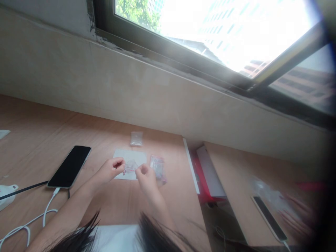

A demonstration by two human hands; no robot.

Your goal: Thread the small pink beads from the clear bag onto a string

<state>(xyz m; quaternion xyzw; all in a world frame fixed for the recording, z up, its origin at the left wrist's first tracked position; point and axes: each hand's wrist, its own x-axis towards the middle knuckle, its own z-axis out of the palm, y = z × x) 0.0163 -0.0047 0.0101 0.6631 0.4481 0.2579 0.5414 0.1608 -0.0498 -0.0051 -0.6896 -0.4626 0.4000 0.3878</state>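
Between my two hands is a small clear plastic bag [130, 166], held up over a white sheet of paper [123, 154] on the wooden table. My left hand [115, 167] pinches the bag's left edge, its fingers curled closed. At the opposite edge, my right hand [145, 173] grips the bag between thumb and fingers. What the bag contains is too small to make out. Just right of the paper lies a larger clear packet with reddish edges [157, 167]. Behind the paper, another small clear bag [136, 139] lies flat.
A black phone [69, 166] with a white charging cable [45, 210] lies to my left. Across a gap holding a red bag [200, 178], a second table [236, 168] carries another phone [270, 217] and blurred hands of another person [296, 213]. A wall and window stand behind.
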